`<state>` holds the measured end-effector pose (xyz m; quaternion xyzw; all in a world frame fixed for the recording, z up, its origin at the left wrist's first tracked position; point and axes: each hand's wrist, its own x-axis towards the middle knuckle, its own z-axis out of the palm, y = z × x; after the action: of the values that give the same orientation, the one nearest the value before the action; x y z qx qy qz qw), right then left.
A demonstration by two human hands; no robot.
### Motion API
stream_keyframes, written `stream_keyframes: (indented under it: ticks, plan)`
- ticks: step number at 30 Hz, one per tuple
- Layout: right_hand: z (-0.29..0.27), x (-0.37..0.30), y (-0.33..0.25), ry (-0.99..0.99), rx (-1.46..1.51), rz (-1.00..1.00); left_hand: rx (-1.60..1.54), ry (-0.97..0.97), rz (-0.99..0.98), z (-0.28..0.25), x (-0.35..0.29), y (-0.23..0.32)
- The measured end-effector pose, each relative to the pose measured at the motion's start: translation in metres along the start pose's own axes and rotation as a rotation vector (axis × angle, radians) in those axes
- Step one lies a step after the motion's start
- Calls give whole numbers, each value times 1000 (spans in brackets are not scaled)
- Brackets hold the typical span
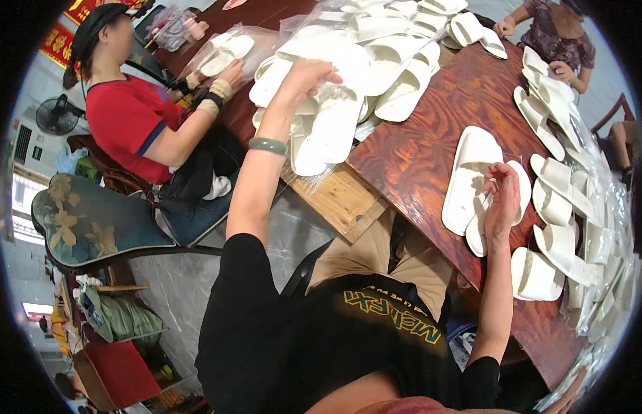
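At the table's left side, my left hand (308, 81), with a green bangle on its wrist, is over a heap of white slide sandals (390, 58). Its fingers are apart and partly bent, next to a white slide (334, 124) at the heap's near edge; whether they touch it is hard to see. On the wooden table, a pair of white slides (467, 176) lies side by side, partly overlapping. Over this pair rests my right hand (501, 200), fingers apart and loosely curved, with no object visible in its grasp.
More white slides (552, 186), many in clear plastic bags (614, 228), line the table's right side. At left, a seated person in red (138, 110) handles a bagged pair (228, 54). Another person (559, 38) sits at the far right. An open wooden drawer (345, 203) juts out before me.
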<state>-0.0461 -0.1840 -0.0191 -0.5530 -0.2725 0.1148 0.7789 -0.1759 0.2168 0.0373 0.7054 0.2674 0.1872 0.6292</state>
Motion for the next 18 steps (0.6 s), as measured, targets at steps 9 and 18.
stream_keyframes:
  ticks: [9, 18]
  plan:
    - [-5, 0, 11, 19, -316, 12, 203, 189, 152, -20, -24, -19]
    - [0, -2, 15, -53, -506, 5, -17, 298, 151, -76, -33, -33]
